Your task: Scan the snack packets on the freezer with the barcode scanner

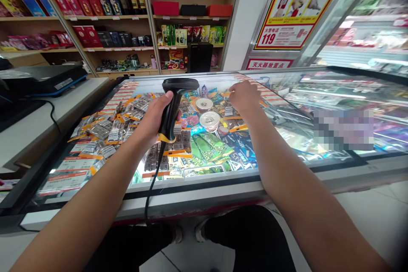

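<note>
My left hand (152, 117) grips the handle of a black barcode scanner (176, 93), held upright over an open chest freezer (191, 187); its cable (152, 187) hangs down toward the floor. My right hand (245, 95) reaches into the far side of the freezer, fingers curled down on packaged goods there; whether it holds one I cannot tell. Just left of it sit two round lidded ice cream cups (209, 120). Green wrapped ice pops (207, 146) lie nearer the front.
Silver and orange packets (105, 127) fill the freezer's left half. A counter with a black device (41, 80) stands to the left. A sliding glass lid (334, 114) covers the freezer's right part. Shelves of boxes and bottles (105, 8) line the back wall.
</note>
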